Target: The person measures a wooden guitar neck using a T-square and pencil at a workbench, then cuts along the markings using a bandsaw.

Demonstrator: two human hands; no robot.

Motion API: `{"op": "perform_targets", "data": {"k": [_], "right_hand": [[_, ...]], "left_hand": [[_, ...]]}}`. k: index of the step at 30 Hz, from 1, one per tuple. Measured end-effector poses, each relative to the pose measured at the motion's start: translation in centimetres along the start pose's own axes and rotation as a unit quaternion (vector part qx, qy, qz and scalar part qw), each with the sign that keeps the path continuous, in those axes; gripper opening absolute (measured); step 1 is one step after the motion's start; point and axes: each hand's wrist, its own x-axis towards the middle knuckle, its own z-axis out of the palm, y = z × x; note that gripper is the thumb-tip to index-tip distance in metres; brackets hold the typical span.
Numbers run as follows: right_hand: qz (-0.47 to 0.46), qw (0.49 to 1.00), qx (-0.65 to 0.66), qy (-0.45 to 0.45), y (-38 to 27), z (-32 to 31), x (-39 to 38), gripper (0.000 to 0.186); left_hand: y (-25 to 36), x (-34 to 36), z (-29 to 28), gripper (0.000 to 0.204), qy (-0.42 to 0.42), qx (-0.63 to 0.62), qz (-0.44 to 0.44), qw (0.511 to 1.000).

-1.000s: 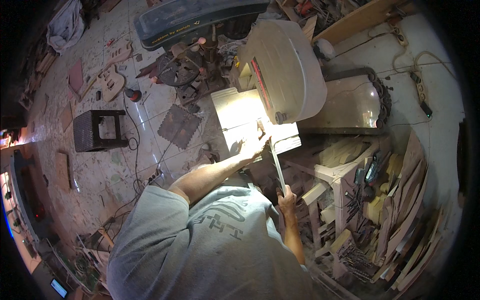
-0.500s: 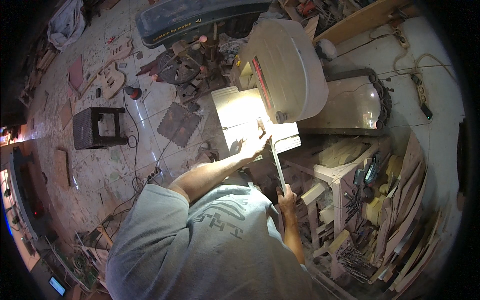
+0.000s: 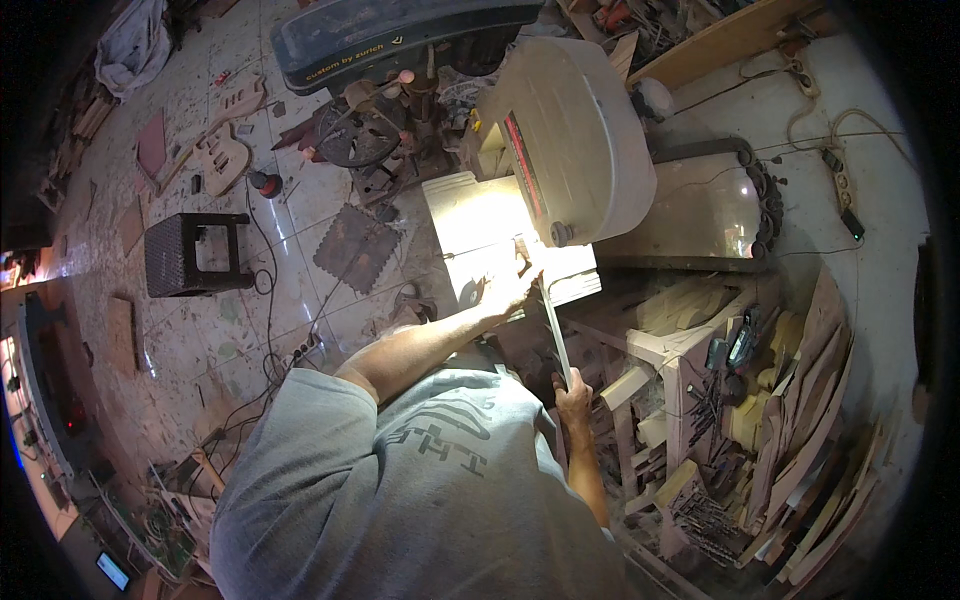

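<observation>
A long, thin pale strip (image 3: pixel 555 328), apparently wood, runs from the brightly lit machine table (image 3: pixel 465 215) back toward my body. My right hand (image 3: pixel 574 396) is closed around its near end, off the table's edge. Up on the table, my left hand (image 3: pixel 507 290) has its bent fingers against the strip's far end; glare washes out some of the fingertips. Over the table hangs the big rounded housing (image 3: pixel 585 140) of what looks like a band saw. It hides where the strip meets any blade.
Right of me, a wooden rack (image 3: pixel 685 375) holds drill bits, a power tool and wood offcuts. On the left floor are a black stool (image 3: pixel 200 257), a guitar-shaped wooden body (image 3: pixel 222 160) and loose cables. A dark machine (image 3: pixel 400 45) stands beyond. A glossy framed panel (image 3: pixel 690 210) lies behind the housing.
</observation>
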Motion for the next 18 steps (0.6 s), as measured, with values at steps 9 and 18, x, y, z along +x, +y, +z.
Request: {"op": "perform_targets", "data": {"k": [9,18], "right_hand": [[0.013,1.0,0.01,-0.007,-0.2,-0.2,0.0,0.031],[0.012,1.0,0.018,-0.008,-0.2,-0.2,0.0,0.03]], "left_hand": [[3.7,-1.1,-2.5,0.052,-0.027,-0.007,-0.074,0.997],[1.2,-0.2,-0.7,0.065,0.009,0.069,-0.026,0.997]]}}
